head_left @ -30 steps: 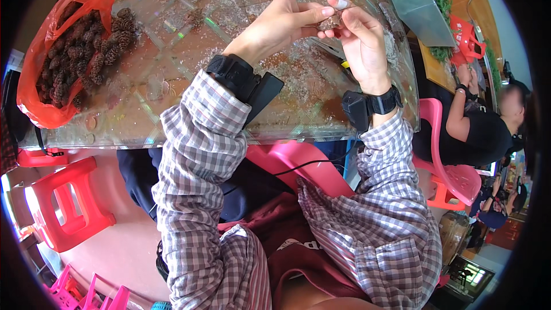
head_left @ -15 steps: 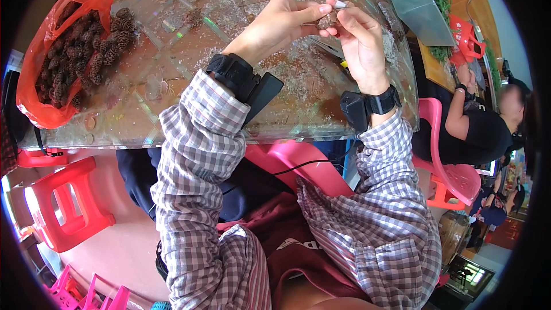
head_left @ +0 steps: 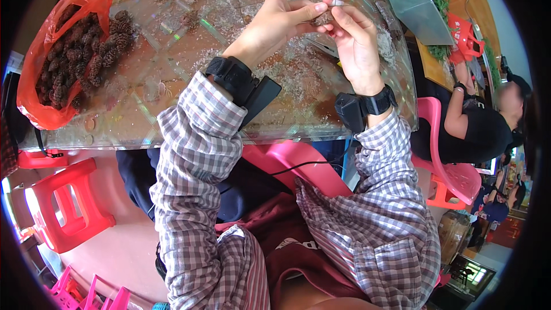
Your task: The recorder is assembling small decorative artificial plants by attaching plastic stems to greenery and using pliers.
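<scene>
The left hand (head_left: 270, 26) and right hand (head_left: 360, 46) pinch 1 small brown pine cone (head_left: 323, 19) over the table (head_left: 115, 112), well apart from a red bag (head_left: 31, 83).

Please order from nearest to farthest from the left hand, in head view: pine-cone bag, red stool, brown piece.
1. brown piece: at the left hand
2. pine-cone bag: far left
3. red stool: lower left
</scene>
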Demonstrator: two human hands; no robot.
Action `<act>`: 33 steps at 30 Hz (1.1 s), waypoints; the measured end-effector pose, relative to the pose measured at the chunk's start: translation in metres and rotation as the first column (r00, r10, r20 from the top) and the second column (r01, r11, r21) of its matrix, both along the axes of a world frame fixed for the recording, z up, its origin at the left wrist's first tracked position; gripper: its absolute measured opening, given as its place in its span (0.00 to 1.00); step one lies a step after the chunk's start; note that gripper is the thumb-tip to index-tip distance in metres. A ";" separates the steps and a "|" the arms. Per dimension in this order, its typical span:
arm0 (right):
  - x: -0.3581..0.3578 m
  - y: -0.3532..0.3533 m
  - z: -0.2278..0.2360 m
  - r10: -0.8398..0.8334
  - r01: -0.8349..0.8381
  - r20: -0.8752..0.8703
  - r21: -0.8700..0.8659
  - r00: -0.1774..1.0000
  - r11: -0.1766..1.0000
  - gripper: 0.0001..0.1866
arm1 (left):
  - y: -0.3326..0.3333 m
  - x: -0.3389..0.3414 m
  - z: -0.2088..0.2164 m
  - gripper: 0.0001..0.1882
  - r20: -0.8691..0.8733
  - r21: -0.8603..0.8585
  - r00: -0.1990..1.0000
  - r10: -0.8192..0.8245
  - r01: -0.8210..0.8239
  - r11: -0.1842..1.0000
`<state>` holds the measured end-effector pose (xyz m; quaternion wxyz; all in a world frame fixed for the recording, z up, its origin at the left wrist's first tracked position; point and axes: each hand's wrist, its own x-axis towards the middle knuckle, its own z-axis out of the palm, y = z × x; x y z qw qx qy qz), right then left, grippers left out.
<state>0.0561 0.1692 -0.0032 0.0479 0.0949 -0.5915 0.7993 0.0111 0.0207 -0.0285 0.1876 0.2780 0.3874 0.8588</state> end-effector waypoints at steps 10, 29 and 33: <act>-0.003 0.008 -0.004 -0.023 0.028 -0.178 0.027 0.984 0.999 0.03 | 0.001 0.004 0.007 0.21 -0.146 -0.084 0.986 0.075 -0.088 0.993; 0.001 0.000 0.003 -0.185 0.160 -0.156 -0.157 0.970 0.974 0.02 | 0.011 0.014 0.021 0.21 -0.571 -0.083 0.744 0.346 -0.472 0.878; 0.004 0.001 0.008 -0.195 0.180 -0.033 -0.255 0.980 0.950 0.02 | 0.006 0.029 0.032 0.24 -0.613 -0.188 0.681 0.400 -0.617 0.764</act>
